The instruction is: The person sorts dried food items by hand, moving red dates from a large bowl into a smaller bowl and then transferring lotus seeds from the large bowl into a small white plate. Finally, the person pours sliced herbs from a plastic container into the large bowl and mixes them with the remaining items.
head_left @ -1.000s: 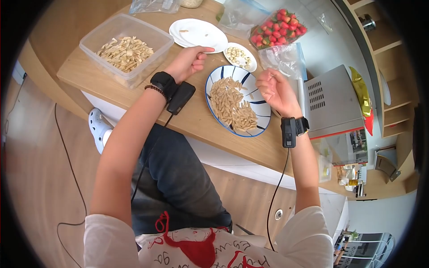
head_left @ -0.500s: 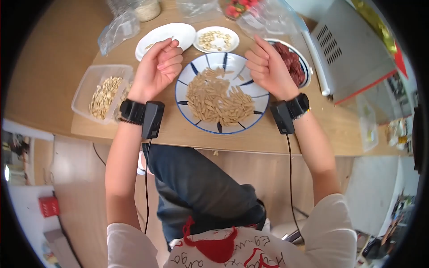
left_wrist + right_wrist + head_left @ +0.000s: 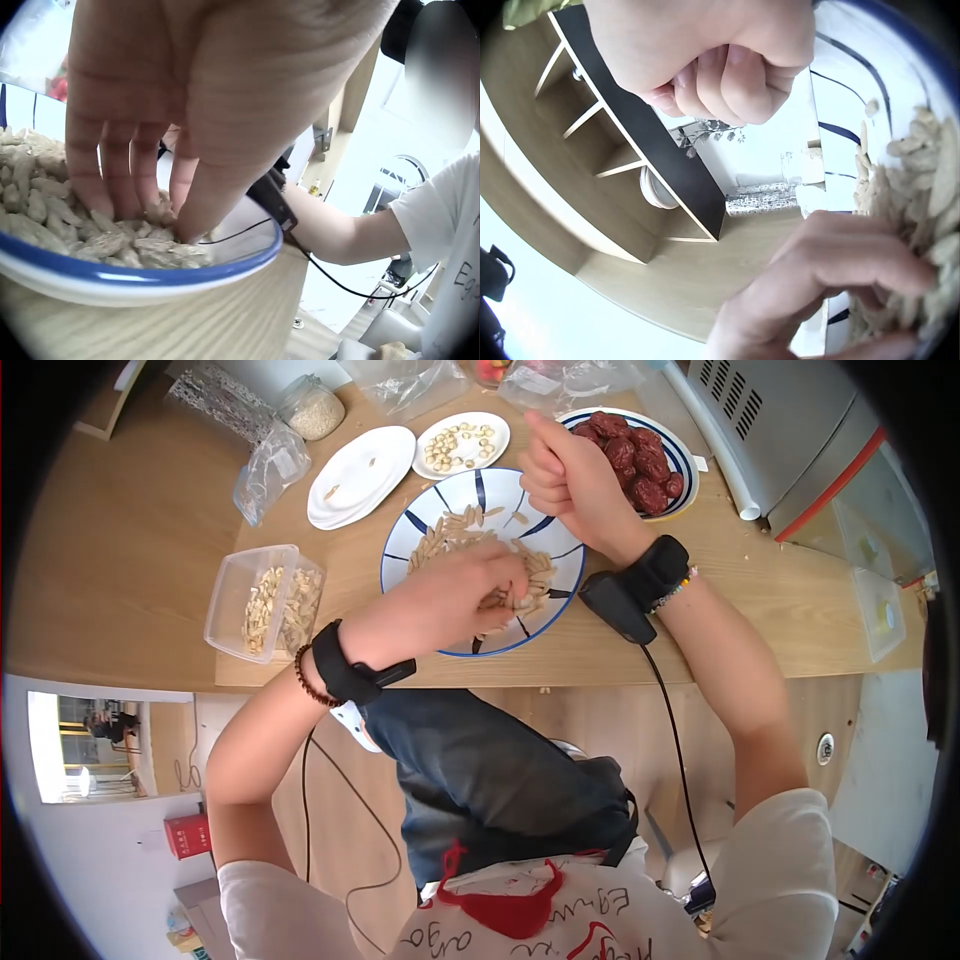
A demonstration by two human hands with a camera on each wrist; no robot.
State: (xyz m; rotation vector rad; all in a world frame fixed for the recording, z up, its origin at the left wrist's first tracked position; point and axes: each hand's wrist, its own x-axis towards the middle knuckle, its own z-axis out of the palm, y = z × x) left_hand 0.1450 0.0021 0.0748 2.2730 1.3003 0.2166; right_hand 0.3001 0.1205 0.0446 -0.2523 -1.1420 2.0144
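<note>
A white bowl with a blue rim and dark blue stripes (image 3: 397, 550) holds a heap of tan, slim, spindle-shaped pieces (image 3: 97, 244). My left hand (image 3: 450, 595) reaches down into it, fingers bent and thumb opposite them. In the left wrist view its fingertips (image 3: 94, 202) are sunk among the pieces, partly hidden by them. Over the bowl's upper right edge, my right hand (image 3: 580, 480) is raised in a fist. Its fingers (image 3: 739, 90) are tucked into the palm in the right wrist view, where nothing shows in the grip.
Dark red dates (image 3: 640, 460) fill a plate behind my right hand. Behind the bowl stand a small dish of pale round seeds (image 3: 462, 448) and stacked white plates (image 3: 350, 490). A clear plastic container (image 3: 222, 600) of dry pieces is left; a grain jar (image 3: 312, 410) stands farther back.
My left hand has come down and to the right from beside the bowl into the heap. The right hand stays raised in a fist. The head view has shifted, showing more of the dates.
</note>
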